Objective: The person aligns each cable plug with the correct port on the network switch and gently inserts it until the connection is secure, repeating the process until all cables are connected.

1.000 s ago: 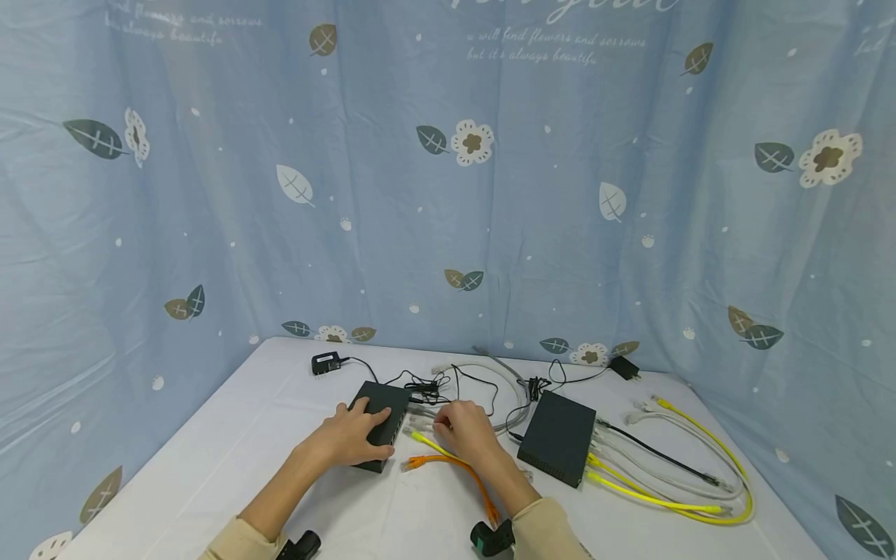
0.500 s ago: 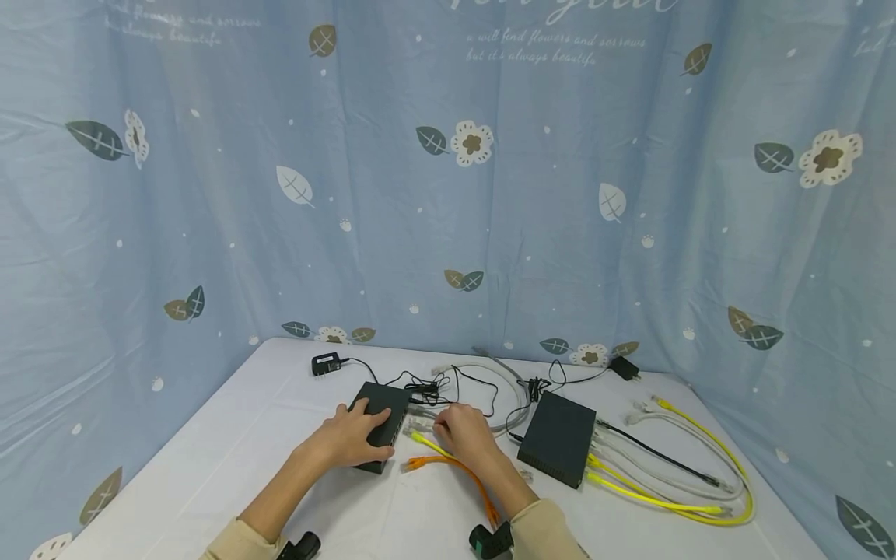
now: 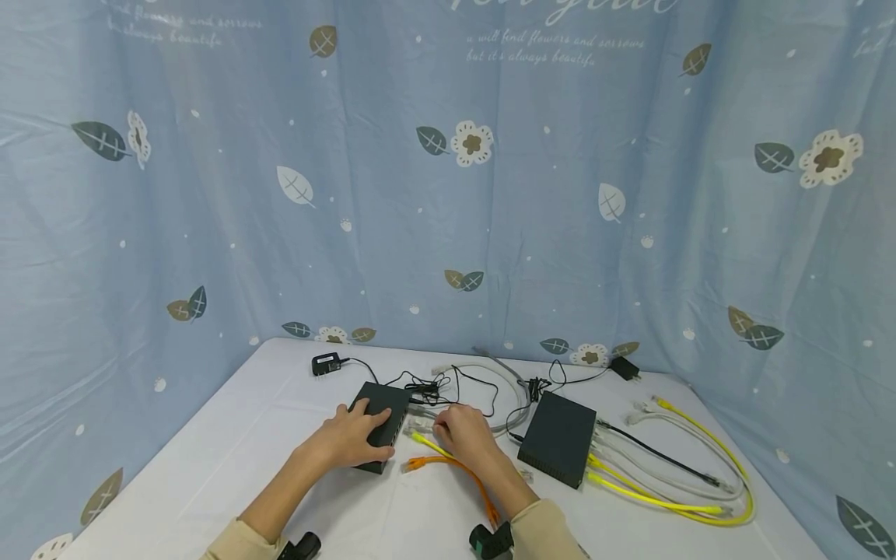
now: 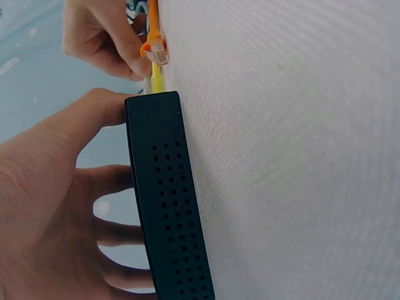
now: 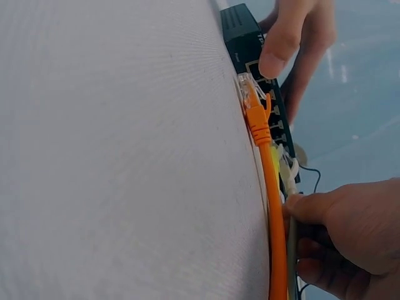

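A black network switch [image 3: 378, 418] lies flat at the left, its row of ports facing right. My left hand [image 3: 350, 435] rests on it with fingers spread over the top and thumb at the port-side edge; in the right wrist view the thumb [image 5: 279, 53] touches the port face. My right hand [image 3: 465, 432] pinches a greyish-white network cable [image 5: 291, 187] just behind its plug, close to the ports at the far end. Whether that plug is inside a port I cannot tell. Nearer me lie a yellow cable [image 3: 428, 443] and an orange cable [image 3: 448, 460] with a clear plug.
A second black switch [image 3: 558, 437] stands at the right, with black, white and yellow cables [image 3: 658, 505] beside it. Behind are bundled black power cords [image 3: 427, 387], a coiled grey cable [image 3: 521, 404] and two power adapters [image 3: 325, 363]. A blue curtain [image 3: 448, 194] hangs behind the table.
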Tool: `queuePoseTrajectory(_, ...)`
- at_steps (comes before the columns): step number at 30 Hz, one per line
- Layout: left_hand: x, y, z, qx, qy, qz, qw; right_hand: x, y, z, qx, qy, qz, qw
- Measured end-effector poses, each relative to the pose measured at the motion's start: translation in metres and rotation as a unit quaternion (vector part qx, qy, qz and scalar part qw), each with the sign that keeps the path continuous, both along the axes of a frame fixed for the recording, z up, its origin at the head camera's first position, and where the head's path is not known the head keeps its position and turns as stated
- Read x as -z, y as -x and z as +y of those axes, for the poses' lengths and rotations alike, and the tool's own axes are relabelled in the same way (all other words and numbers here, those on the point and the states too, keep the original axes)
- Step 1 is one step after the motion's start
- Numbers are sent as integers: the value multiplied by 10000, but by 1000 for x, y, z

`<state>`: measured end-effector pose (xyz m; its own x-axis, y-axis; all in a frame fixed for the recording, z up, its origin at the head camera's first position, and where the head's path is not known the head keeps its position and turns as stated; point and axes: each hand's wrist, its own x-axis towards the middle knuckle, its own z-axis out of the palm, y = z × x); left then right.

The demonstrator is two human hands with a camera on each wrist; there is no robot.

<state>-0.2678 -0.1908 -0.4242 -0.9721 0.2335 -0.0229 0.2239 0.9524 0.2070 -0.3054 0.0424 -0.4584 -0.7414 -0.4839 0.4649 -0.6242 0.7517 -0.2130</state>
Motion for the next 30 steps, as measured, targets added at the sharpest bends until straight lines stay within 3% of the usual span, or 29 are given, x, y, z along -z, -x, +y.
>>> queuePoseTrajectory(19, 1, 0, -1, 29, -47, -35, 10000, 0, 0, -4, -97, 288, -103, 9995)
queuePoseTrajectory(30, -1, 0, 0, 20, -18, -28, 10000, -4, -2, -10, 121, 420, 65, 9990)
